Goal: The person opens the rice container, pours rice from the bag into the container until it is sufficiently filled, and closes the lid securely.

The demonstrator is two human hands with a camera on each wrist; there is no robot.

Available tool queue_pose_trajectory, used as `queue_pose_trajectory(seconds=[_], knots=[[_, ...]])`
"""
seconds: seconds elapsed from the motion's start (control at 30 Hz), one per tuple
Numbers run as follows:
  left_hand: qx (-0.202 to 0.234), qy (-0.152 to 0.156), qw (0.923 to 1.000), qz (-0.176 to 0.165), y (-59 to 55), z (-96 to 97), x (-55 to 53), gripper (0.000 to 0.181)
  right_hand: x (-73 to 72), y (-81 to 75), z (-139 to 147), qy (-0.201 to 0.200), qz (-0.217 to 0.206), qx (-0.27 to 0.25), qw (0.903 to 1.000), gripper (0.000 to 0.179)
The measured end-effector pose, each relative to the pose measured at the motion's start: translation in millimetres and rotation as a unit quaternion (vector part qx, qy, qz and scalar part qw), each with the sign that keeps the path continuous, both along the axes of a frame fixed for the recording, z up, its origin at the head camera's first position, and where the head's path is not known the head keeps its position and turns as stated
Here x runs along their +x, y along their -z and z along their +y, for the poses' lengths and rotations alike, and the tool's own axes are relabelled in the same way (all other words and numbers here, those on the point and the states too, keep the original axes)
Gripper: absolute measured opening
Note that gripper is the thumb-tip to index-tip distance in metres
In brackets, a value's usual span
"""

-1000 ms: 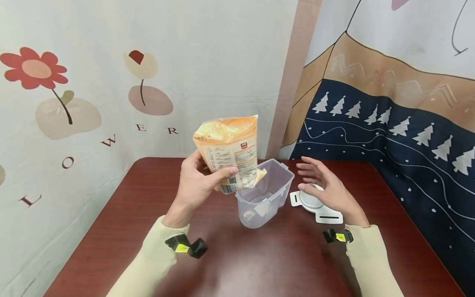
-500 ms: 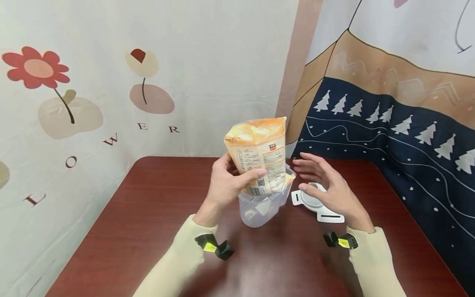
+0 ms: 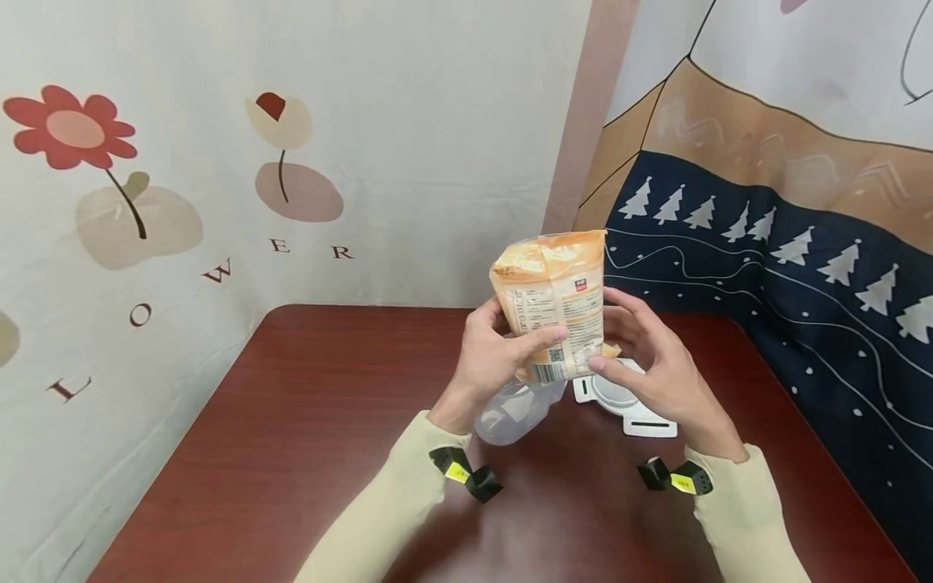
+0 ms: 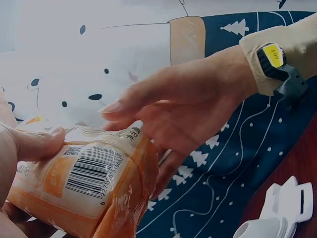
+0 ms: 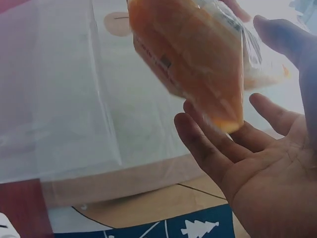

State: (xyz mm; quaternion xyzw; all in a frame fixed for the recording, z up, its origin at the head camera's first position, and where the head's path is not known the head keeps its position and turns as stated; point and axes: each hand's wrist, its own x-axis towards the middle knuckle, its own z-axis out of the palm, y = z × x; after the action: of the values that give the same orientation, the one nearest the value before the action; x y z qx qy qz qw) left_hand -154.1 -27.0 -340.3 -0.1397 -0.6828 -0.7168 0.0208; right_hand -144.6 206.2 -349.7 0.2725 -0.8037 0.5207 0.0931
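Orange packet (image 3: 555, 300), just one, sits in one left hand (image 3: 487, 358)

Left hand (image 3: 490, 358) curled in grip, thumb outstretched; right hand (image 3: 656, 360) near it, fingers (image 5: 203, 146) parted.

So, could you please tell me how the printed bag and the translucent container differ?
The bag is orange and cream with printed text, while the container is translucent. The bag looks creased; the container looks smooth where visible. The left hand holds the bag up, whereas the container rests on the table. Both appear to be plastic.
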Motion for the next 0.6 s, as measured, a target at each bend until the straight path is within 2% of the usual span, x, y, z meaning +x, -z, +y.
queue_pose_trajectory(seconds=[0.2, 0.33, 0.6], knots=[[0.012, 0.005, 0.9996, -0.026, 2.9, 13.3, -4.1, 0.053, -3.2, -8.8, 6, 0.006, 0.009, 0.023, 0.9997, 0.086], [0.023, 0.004, 0.999, -0.039, 4.8, 21.0, -5.0, 0.053, -3.1, -13.1, 12, 0.012, -0.005, 0.039, 0.9992, 0.087], [0.05, 0.027, 0.996, -0.069, 3.7, 35.2, 0.1, 0.051, 1.2, -15.4, 24, 0.035, -0.016, 0.054, 0.9978, 0.084]])
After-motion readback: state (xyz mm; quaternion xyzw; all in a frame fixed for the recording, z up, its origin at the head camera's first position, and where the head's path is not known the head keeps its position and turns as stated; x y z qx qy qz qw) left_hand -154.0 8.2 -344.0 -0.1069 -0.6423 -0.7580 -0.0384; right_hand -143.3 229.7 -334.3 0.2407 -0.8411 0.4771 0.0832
